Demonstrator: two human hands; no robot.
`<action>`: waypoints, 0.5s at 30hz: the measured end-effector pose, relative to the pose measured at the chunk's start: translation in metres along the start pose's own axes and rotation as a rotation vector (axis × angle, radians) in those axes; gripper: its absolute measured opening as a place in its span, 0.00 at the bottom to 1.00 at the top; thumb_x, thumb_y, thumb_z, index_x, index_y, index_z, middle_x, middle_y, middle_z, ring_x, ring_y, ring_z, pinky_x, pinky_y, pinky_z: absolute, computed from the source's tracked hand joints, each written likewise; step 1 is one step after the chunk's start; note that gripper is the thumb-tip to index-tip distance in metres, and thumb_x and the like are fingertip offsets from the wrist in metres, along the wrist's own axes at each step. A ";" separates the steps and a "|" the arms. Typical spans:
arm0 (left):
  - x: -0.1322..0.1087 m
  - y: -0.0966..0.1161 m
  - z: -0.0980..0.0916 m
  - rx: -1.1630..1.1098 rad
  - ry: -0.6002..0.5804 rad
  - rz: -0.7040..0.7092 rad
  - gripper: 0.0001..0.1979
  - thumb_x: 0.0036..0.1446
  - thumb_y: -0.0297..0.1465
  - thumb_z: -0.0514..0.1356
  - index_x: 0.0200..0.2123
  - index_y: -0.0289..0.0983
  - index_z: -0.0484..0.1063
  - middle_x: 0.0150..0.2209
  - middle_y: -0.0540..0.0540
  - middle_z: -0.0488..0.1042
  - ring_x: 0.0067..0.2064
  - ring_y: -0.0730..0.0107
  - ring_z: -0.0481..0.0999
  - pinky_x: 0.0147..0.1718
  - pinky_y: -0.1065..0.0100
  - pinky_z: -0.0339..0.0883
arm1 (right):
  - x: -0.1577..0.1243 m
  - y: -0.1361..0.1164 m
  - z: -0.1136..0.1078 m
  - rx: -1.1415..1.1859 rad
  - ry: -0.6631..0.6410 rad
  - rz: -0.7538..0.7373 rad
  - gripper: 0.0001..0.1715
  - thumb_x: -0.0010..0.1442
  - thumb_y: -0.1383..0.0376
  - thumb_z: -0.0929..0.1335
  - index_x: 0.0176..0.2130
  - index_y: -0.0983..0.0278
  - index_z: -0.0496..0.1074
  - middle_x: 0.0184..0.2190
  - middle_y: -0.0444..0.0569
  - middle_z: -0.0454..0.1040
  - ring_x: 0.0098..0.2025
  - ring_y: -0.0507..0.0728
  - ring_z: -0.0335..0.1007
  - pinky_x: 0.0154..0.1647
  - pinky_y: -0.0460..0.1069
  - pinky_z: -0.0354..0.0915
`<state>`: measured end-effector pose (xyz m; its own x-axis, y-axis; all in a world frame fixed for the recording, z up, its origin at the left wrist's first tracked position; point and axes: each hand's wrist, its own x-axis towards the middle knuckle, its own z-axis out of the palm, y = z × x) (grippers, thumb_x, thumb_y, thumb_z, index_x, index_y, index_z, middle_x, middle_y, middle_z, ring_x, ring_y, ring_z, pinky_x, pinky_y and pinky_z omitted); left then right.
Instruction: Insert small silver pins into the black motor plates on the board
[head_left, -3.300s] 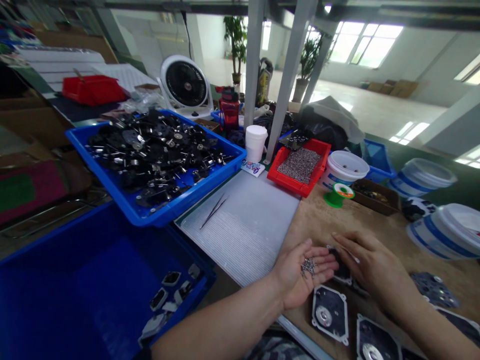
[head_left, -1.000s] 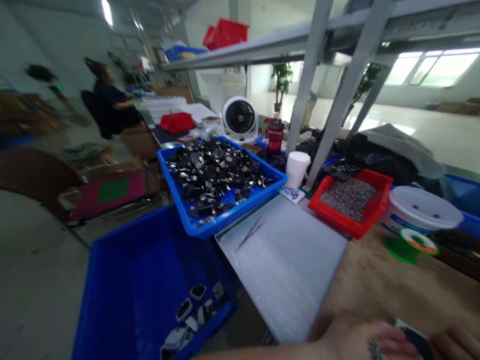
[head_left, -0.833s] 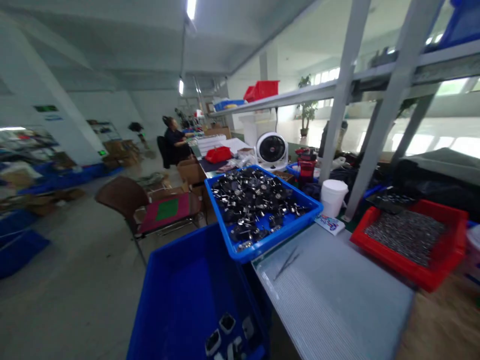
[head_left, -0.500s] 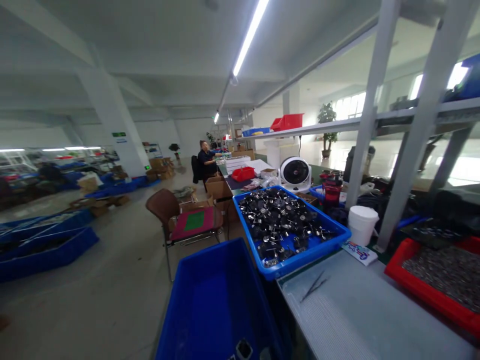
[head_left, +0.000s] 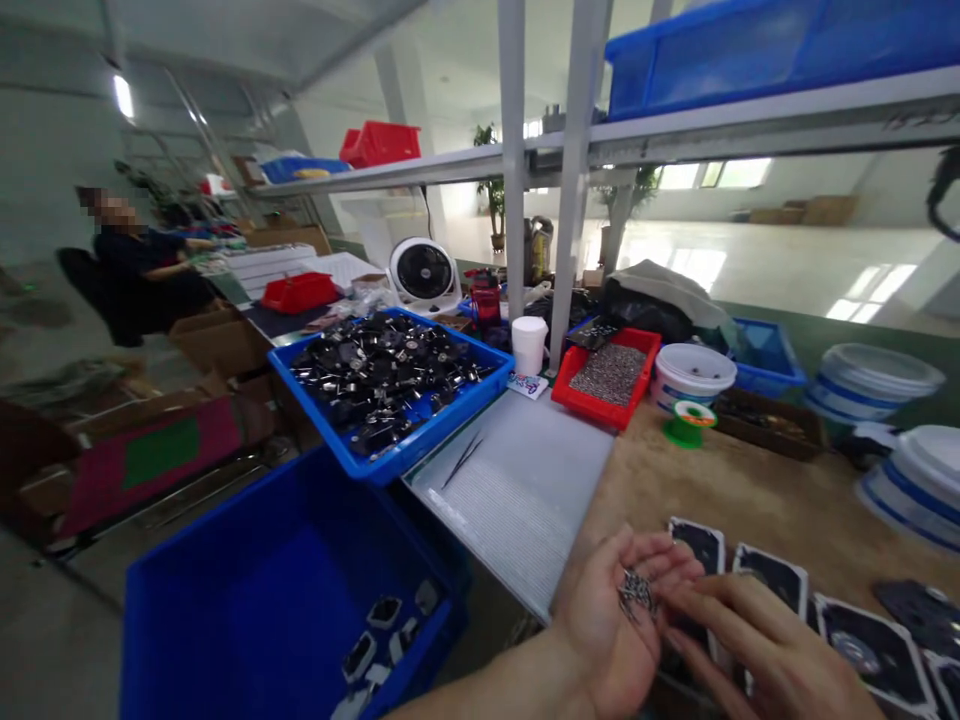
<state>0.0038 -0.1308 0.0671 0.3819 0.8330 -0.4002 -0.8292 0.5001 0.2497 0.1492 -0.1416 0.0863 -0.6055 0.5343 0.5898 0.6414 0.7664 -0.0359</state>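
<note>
My left hand point(head_left: 600, 630) is turned palm up and cupped, with a small heap of silvery screws point(head_left: 637, 592) lying in it. Over its fingers reaches my right hand point(head_left: 765, 640), thumb and fingertips drawn together beside the heap; whatever they pinch is too small to make out. Several square black parts with pale rims point(head_left: 870, 650) lie on the brown bench top point(head_left: 637, 490), partly covered by my right hand. A red bin point(head_left: 600, 408) full of small metal pieces stands farther back.
A blue tray point(head_left: 375, 470) heaped with black parts sits left of a pale ribbed mat point(head_left: 517, 480) with tweezers point(head_left: 463, 460). Below is a large blue bin point(head_left: 247, 590). White buckets point(head_left: 694, 375) and a green spool point(head_left: 690, 428) stand behind. A seated person point(head_left: 150, 255) works far left.
The view has swung right and down to the bench. Both my hands, out of sight before, now show at the lower right with the screws.
</note>
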 end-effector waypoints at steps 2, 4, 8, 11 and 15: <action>-0.004 -0.005 0.002 0.021 0.012 -0.003 0.20 0.62 0.37 0.49 0.38 0.25 0.71 0.41 0.34 0.75 0.44 0.60 0.75 0.51 0.63 0.61 | 0.000 -0.006 0.000 -0.018 -0.035 0.016 0.20 0.68 0.62 0.55 0.39 0.62 0.72 0.33 0.48 0.74 0.34 0.53 0.73 0.32 0.45 0.72; -0.006 -0.009 0.004 0.043 0.019 0.007 0.20 0.62 0.37 0.49 0.39 0.25 0.71 0.42 0.34 0.74 0.45 0.60 0.75 0.51 0.63 0.61 | -0.005 -0.010 0.002 -0.008 -0.087 0.049 0.17 0.67 0.62 0.57 0.39 0.62 0.72 0.33 0.49 0.73 0.35 0.55 0.72 0.33 0.48 0.73; -0.008 -0.018 0.004 0.090 0.059 0.032 0.17 0.60 0.35 0.52 0.41 0.26 0.71 0.43 0.34 0.74 0.46 0.61 0.74 0.52 0.64 0.60 | -0.019 -0.011 0.008 0.051 -0.214 0.195 0.10 0.63 0.63 0.61 0.40 0.60 0.70 0.36 0.49 0.72 0.36 0.57 0.71 0.34 0.51 0.72; -0.008 -0.025 0.004 0.099 0.122 0.038 0.15 0.57 0.33 0.55 0.40 0.27 0.73 0.43 0.36 0.75 0.48 0.60 0.73 0.52 0.64 0.60 | -0.023 -0.009 0.012 0.139 -0.315 0.277 0.09 0.62 0.64 0.61 0.35 0.60 0.69 0.34 0.47 0.71 0.36 0.55 0.71 0.33 0.48 0.71; -0.004 -0.033 0.002 0.062 0.102 0.046 0.11 0.54 0.31 0.57 0.35 0.28 0.74 0.40 0.36 0.75 0.45 0.60 0.74 0.48 0.64 0.63 | -0.023 -0.006 0.006 0.207 -0.361 0.303 0.09 0.61 0.66 0.60 0.31 0.60 0.68 0.31 0.45 0.71 0.33 0.53 0.71 0.31 0.46 0.70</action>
<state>0.0306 -0.1503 0.0618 0.2979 0.8285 -0.4741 -0.8166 0.4784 0.3229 0.1560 -0.1562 0.0680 -0.5544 0.8045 0.2131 0.7286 0.5930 -0.3429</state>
